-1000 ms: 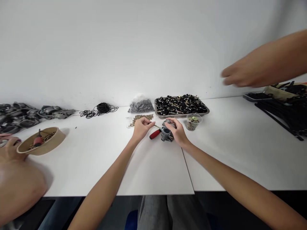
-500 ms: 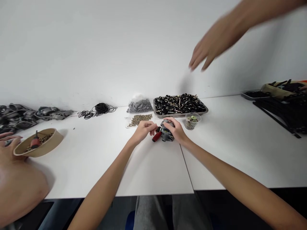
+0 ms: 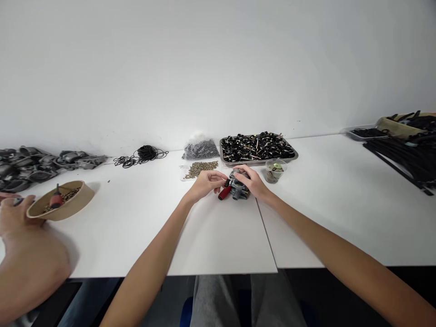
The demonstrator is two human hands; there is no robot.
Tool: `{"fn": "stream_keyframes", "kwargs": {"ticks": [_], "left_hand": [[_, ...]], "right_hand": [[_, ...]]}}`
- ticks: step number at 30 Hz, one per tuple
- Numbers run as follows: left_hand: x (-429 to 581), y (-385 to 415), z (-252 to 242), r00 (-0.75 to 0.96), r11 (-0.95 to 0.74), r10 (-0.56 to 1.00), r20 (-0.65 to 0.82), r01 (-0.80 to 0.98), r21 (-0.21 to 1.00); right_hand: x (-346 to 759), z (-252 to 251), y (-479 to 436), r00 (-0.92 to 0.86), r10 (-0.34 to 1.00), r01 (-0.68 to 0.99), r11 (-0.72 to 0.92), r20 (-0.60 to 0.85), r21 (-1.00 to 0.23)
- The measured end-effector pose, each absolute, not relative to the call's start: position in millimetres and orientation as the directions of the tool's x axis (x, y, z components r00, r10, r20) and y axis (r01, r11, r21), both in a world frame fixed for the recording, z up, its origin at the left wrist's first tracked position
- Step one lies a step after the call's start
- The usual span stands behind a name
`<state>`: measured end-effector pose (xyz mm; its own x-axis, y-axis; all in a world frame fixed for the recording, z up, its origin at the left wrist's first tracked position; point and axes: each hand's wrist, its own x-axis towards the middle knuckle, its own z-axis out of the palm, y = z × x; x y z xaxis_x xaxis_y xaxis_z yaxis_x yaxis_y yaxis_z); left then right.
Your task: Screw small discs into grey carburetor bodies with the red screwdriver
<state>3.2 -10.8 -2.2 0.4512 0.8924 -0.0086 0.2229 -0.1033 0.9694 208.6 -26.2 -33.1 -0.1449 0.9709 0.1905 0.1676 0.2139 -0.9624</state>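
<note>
A grey metal carburetor [image 3: 240,188] rests on the white table in front of me. Over its top and right side curl the fingers of my right hand [image 3: 252,181], holding it there. My left hand [image 3: 208,184] is closed in a pinch at the carburetor's left side, on a small black part [image 3: 227,182]; the fingertips partly hide it. Just below that hand a stubby red-handled screwdriver [image 3: 224,193] lies against the carburetor, its tip out of sight.
Behind the carburetor stand a metal tray [image 3: 223,159] of black parts, a clear cup [image 3: 274,171] of metal pieces, brass bits [image 3: 201,169] and a bag [image 3: 200,147]. Black cord [image 3: 146,153] and grey castings [image 3: 41,165] lie left. A co-worker's hand [image 3: 17,218] is beside a beige bowl [image 3: 81,200].
Another person's arm that reached in from the upper right is gone. The view has shifted slightly. My hands stay at the carburetor, the left fingers moving a little at the black part.
</note>
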Motion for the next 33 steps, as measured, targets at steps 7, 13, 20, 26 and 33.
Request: {"fn": "stream_keyframes", "kwargs": {"ticks": [7,13,20,26,33], "left_hand": [[2.9,-10.9,-1.5,0.427,-0.127,0.904,0.01,0.247,0.961],[1.7,-11.2,-0.8,0.431,-0.147,0.902,0.028,0.244,0.959],[1.8,-11.0,-2.0,0.45,-0.14,0.893,0.027,0.22,0.965],[1.1,-11.1,-2.0,0.447,-0.141,0.894,0.02,0.238,0.961],[1.4,-15.4,6.3,0.469,-0.135,0.883,-0.003,0.259,0.956]], "right_hand": [[207.5,-32.7,-25.4,-0.131,0.971,0.195,0.224,0.201,-0.955],[208.0,-33.3,-25.4,-0.138,0.969,0.189,0.229,0.205,-0.955],[208.2,-31.0,-27.2,-0.148,0.968,0.177,0.227,0.203,-0.958],[208.6,-28.6,-27.4,-0.156,0.973,0.202,0.198,0.168,-0.959],[212.2,-27.5,-25.6,-0.239,0.956,0.176,0.214,0.169,-0.961]]}}
